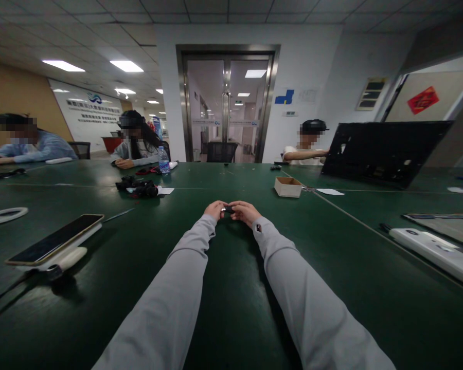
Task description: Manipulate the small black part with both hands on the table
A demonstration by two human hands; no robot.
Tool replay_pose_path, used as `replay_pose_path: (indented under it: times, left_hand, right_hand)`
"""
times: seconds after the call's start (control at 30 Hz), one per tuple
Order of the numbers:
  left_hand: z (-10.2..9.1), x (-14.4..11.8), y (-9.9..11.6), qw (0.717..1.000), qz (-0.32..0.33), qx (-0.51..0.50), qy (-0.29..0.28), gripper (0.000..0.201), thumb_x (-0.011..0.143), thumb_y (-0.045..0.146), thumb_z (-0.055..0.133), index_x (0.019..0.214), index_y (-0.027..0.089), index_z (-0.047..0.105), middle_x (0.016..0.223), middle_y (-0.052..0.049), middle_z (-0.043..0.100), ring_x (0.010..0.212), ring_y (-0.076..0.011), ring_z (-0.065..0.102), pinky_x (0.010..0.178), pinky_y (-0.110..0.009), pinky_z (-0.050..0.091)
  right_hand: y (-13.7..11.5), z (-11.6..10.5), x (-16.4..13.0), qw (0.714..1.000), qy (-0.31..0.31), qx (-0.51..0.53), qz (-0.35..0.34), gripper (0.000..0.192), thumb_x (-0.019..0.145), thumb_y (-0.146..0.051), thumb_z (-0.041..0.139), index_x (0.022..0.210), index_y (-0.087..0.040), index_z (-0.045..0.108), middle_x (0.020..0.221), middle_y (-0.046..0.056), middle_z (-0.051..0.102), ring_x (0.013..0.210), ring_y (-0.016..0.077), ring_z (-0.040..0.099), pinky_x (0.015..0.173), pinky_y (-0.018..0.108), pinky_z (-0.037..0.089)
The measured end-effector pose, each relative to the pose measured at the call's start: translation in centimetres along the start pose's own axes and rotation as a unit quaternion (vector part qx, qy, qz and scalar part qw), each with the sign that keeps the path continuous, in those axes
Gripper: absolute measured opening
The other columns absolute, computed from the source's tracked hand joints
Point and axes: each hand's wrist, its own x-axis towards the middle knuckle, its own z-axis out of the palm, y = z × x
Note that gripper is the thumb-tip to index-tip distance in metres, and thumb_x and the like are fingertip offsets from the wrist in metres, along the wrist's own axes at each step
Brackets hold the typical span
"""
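Note:
Both my arms reach forward over the green table (pixel 231 318), and the hands meet near its middle. Between them is a small black piece with a silvery end (pixel 228 209), too small to name its kind. My left hand (pixel 215 209) pinches the silvery end. The black end sits in the closed fingers of my right hand (pixel 245 212). Fingers hide parts of the piece at both ends.
An open cardboard box (pixel 287 188) stands ahead to the right. On the left are a phone on a stand (pixel 57 240) and a tangle of black parts (pixel 137 186). A white device (pixel 435 252) and a large black panel (pixel 386 151) lie right. Several people sit opposite.

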Motion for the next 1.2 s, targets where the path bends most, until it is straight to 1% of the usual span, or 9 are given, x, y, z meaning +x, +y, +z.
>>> replay_pose_path:
  times: [0.1,0.2,0.33,0.47,0.73,0.9,1.0,1.1,1.2]
  left_hand:
    - [-0.02,0.3,-0.37,1.0,0.017,0.003,-0.003,0.026,0.079,0.023,0.037,0.088,0.012,0.059,0.04,0.005,0.043,0.032,-0.0065,0.034,0.036,-0.018,0.025]
    - [-0.02,0.29,-0.41,1.0,0.015,0.007,-0.004,0.024,0.076,0.019,0.04,0.09,0.013,0.059,0.041,0.005,0.044,0.032,-0.0065,0.035,0.037,-0.018,0.026]
    - [0.05,0.15,-0.28,1.0,0.024,0.011,-0.004,0.027,0.079,0.024,0.037,0.087,0.012,0.06,0.037,0.005,0.041,0.032,-0.0071,0.034,0.037,-0.018,0.026]
    - [0.11,0.14,-0.2,1.0,0.012,0.001,-0.008,0.025,0.077,0.018,0.038,0.088,0.012,0.059,0.039,0.005,0.043,0.031,-0.0064,0.033,0.036,-0.018,0.025]
    - [0.14,0.14,-0.25,1.0,0.018,-0.005,-0.003,0.023,0.077,0.022,0.039,0.083,0.013,0.059,0.037,0.006,0.041,0.03,-0.0061,0.032,0.035,-0.018,0.023]
    - [0.15,0.28,-0.47,1.0,0.013,-0.009,-0.006,0.022,0.076,0.02,0.041,0.086,0.013,0.058,0.038,0.006,0.043,0.03,-0.0057,0.032,0.035,-0.017,0.024]
    - [0.13,0.4,-0.66,1.0,0.028,-0.003,-0.009,0.025,0.078,0.025,0.039,0.085,0.013,0.059,0.037,0.005,0.042,0.031,-0.0063,0.033,0.035,-0.017,0.025]
    - [0.11,0.44,-0.72,0.999,0.033,0.003,-0.004,0.024,0.075,0.023,0.042,0.087,0.013,0.06,0.041,0.004,0.045,0.032,-0.0059,0.035,0.036,-0.017,0.027]
    - [0.1,0.29,-0.53,1.0,0.028,0.011,-0.006,0.025,0.076,0.023,0.04,0.086,0.012,0.06,0.04,0.004,0.044,0.033,-0.0058,0.034,0.036,-0.017,0.026]
  right_hand:
    - [0.04,-0.04,0.03,1.0,0.001,0.002,-0.001,0.017,0.07,-0.004,0.05,0.08,-0.012,0.061,0.056,0.003,0.061,0.047,0.01,0.057,0.047,0.02,0.049]
    - [0.14,-0.13,0.05,1.0,-0.001,0.001,-0.003,0.017,0.07,-0.004,0.051,0.081,-0.012,0.061,0.056,0.003,0.061,0.047,0.0102,0.057,0.047,0.02,0.05]
    - [0.25,-0.27,0.11,1.0,-0.004,0.003,-0.004,0.017,0.07,-0.004,0.051,0.082,-0.012,0.061,0.057,0.003,0.062,0.048,0.0103,0.057,0.048,0.021,0.05]
    - [0.29,-0.37,0.22,1.0,-0.003,0.004,-0.002,0.017,0.07,-0.004,0.052,0.082,-0.012,0.062,0.057,0.003,0.061,0.048,0.0103,0.057,0.047,0.021,0.049]
    - [0.32,-0.31,0.21,1.0,-0.006,0.005,-0.001,0.017,0.07,-0.004,0.052,0.081,-0.013,0.061,0.056,0.002,0.061,0.046,0.0096,0.057,0.046,0.019,0.049]
    - [0.26,-0.36,0.15,1.0,-0.005,0.002,0.001,0.017,0.07,-0.005,0.051,0.082,-0.013,0.061,0.055,0.001,0.06,0.047,0.0097,0.057,0.047,0.019,0.049]
    - [0.31,-0.43,0.2,1.0,-0.005,0.003,0.0,0.017,0.07,-0.005,0.051,0.082,-0.013,0.061,0.057,0.002,0.061,0.046,0.0095,0.057,0.046,0.019,0.049]
    - [0.33,-0.45,0.24,1.0,-0.004,0.006,-0.001,0.017,0.07,-0.005,0.051,0.082,-0.013,0.061,0.057,0.002,0.061,0.046,0.0093,0.057,0.046,0.019,0.049]
    - [0.27,-0.43,0.24,1.0,-0.004,0.003,0.003,0.018,0.07,-0.004,0.051,0.083,-0.013,0.061,0.055,0.002,0.061,0.046,0.0097,0.057,0.046,0.019,0.049]
